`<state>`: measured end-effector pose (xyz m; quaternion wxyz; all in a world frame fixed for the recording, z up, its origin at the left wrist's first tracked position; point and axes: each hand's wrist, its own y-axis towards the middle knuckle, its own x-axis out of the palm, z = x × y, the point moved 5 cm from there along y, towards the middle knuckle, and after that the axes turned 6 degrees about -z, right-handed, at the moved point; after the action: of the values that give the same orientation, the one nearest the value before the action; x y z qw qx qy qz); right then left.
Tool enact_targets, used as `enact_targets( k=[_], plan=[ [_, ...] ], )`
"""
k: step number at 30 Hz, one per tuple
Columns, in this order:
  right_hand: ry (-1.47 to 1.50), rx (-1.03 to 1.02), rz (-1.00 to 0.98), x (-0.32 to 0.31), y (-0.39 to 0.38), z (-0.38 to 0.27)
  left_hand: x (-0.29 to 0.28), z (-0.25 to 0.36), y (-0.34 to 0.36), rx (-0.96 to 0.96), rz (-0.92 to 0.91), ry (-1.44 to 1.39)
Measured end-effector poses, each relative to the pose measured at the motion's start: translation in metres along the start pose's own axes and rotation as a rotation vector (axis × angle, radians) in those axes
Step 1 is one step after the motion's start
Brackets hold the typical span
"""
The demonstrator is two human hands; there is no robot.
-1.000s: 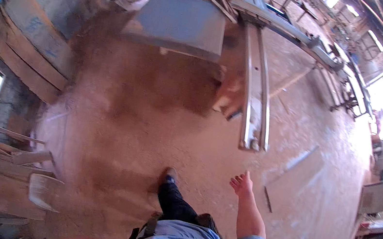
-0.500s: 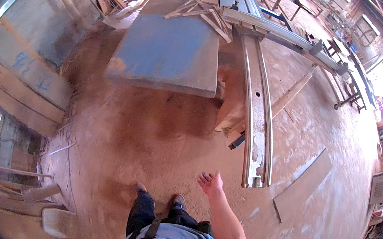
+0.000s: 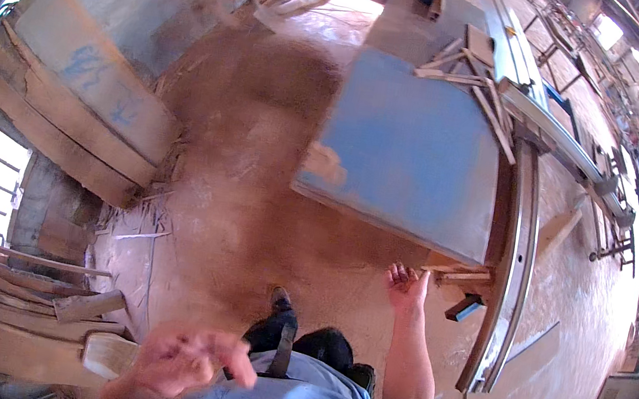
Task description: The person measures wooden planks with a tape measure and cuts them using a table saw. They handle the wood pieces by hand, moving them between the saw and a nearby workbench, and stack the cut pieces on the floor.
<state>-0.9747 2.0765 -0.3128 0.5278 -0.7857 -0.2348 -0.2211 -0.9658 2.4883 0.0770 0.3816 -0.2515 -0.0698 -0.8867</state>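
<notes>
My right hand (image 3: 406, 284) hangs with fingers loosely apart and holds nothing, just below the near edge of a blue metal machine table (image 3: 416, 152). My left hand (image 3: 187, 356) is blurred low in the view, fingers spread and empty, close to my light blue shirt. My dark shoe (image 3: 280, 299) stands on the sawdust-covered floor (image 3: 239, 188) in front of the table.
A long metal rail (image 3: 520, 252) runs along the table's right side. Thin wood strips (image 3: 474, 86) lie on the table's far end. Large boards (image 3: 80, 101) lean against the left wall. More planks (image 3: 27, 305) are stacked at lower left. Metal frames stand at the far right.
I have walked closer to the blue table, which now fills the upper middle. My right hand has risen toward its near edge, and my left hand has come into view.
</notes>
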Motion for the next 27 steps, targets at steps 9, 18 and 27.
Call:
enact_targets(
  k=[9, 18, 27],
  plan=[
    [0.237, -0.033, -0.007, 0.067, 0.077, 0.066, -0.178, 0.050, 0.047, 0.153, 0.423, 0.094],
    [-0.677, -0.668, -0.194, 0.112, 0.092, 0.099, -0.356, 0.115, 0.118, 0.072, 0.652, 0.229],
    [-0.638, -0.840, 0.223, 0.169, 0.036, 0.134, -0.485, 0.137, 0.218, -0.118, 0.633, 0.125]
  ],
)
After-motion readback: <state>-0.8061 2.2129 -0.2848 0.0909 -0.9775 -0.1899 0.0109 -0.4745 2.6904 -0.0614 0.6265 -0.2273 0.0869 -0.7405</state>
